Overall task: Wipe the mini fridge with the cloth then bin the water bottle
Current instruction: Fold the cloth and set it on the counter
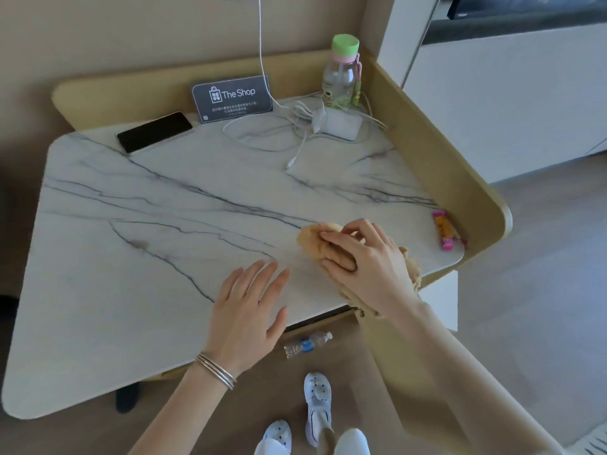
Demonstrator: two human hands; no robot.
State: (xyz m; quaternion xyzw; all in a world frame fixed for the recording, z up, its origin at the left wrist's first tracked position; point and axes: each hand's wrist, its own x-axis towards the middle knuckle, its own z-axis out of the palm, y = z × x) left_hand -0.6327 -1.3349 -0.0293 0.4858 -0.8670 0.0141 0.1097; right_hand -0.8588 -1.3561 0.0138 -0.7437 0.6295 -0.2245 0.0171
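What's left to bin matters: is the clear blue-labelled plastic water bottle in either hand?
No, the water bottle lies on the floor; the right hand grips the tan cloth, the left hand is flat and empty.

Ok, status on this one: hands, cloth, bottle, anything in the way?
Left hand flat on marble top. Right hand grips cloth on it. Water bottle lying on floor, untouched. Cables, phone at back edge.

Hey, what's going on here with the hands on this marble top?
A person stands at the marble top. The right hand grips a tan cloth pressed onto the surface near its front right corner, while the left hand rests flat beside it. A small water bottle lies on its side on the floor below the front edge, not yet picked up.
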